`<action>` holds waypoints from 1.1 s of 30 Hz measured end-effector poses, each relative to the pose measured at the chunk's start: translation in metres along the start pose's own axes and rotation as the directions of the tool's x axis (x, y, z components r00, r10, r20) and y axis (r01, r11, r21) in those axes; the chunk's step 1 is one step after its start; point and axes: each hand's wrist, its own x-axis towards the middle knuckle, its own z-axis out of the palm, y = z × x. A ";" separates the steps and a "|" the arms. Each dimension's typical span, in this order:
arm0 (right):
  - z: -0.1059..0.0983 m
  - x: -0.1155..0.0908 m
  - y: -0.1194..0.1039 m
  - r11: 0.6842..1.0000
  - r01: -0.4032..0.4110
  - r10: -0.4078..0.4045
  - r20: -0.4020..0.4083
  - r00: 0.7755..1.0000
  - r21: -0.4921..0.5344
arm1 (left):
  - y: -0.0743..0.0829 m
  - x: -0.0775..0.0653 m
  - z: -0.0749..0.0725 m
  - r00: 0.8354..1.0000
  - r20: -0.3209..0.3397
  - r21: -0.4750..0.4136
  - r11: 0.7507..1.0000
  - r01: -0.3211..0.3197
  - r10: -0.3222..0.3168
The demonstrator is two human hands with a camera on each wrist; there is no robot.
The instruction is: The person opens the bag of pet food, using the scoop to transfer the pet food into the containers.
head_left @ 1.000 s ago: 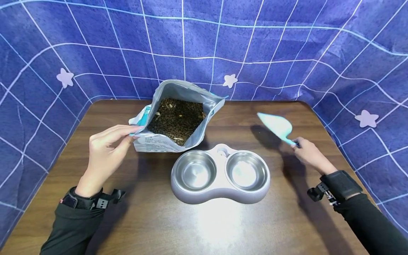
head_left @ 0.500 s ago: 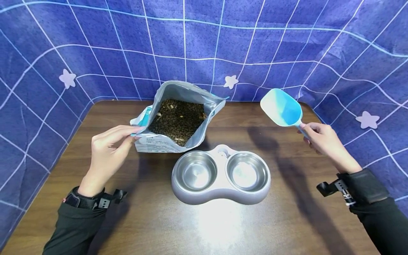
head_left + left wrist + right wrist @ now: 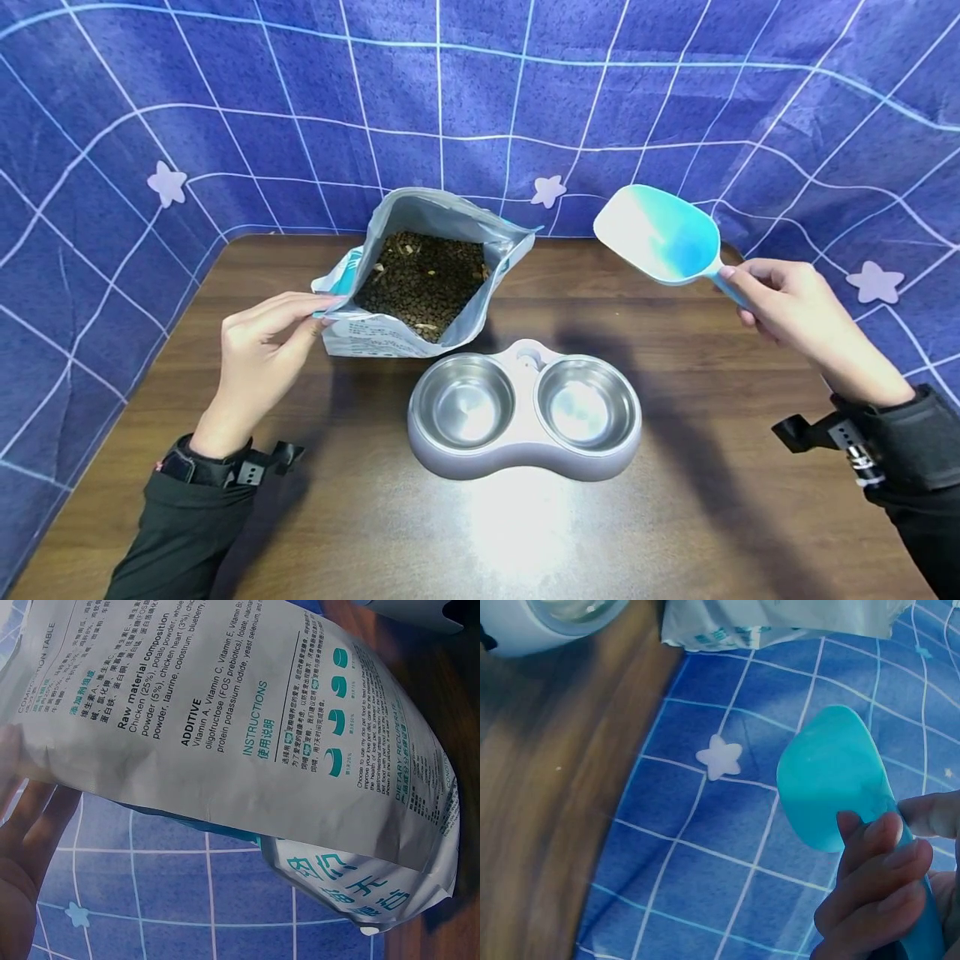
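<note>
Bright light pours from above, burning a white glare into the brown wood-grain table [image 3: 375, 533] and bleaching the lip of the turquoise plastic scoop [image 3: 663, 237]. Soft shadows stretch over the wood. The white-gridded blue cloth [image 3: 480, 92] bows toward the head view's edges; both wrist views look dimmer, the right one's tabletop blurred.
</note>
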 end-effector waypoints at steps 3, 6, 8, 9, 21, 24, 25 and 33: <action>-0.003 0.000 -0.009 1.000 0.000 0.000 -0.002 1.000 0.005 | 0.000 0.000 0.000 1.000 0.000 -0.005 1.000 -0.004 0.004; -0.008 0.000 -0.018 1.000 -0.003 0.003 -0.008 1.000 0.005 | 0.000 0.000 0.000 1.000 0.000 -0.011 1.000 -0.007 0.007; -0.011 0.001 -0.025 1.000 -0.002 0.002 -0.018 1.000 0.000 | 0.001 0.000 0.000 1.000 0.001 -0.012 1.000 -0.007 0.007; -0.012 0.001 -0.029 1.000 -0.003 0.003 -0.025 1.000 -0.010 | 0.001 0.000 0.000 1.000 0.001 -0.011 1.000 -0.008 0.008; -0.023 0.004 -0.070 0.999 0.046 -0.046 0.011 0.999 0.005 | 0.000 0.002 0.000 0.999 -0.002 -0.027 0.999 -0.035 0.035; -0.024 0.007 -0.078 0.998 0.061 -0.061 0.023 0.998 0.023 | 0.000 0.002 0.000 0.999 -0.002 -0.024 0.999 -0.038 0.038; -0.023 0.008 -0.080 0.997 0.069 -0.070 0.024 0.997 0.021 | 0.000 0.003 0.000 0.999 -0.002 -0.021 0.999 -0.038 0.038; -0.013 0.015 -0.106 0.994 0.111 -0.111 0.136 0.985 0.007 | 0.002 0.001 -0.002 0.999 0.012 -0.023 0.999 -0.036 0.036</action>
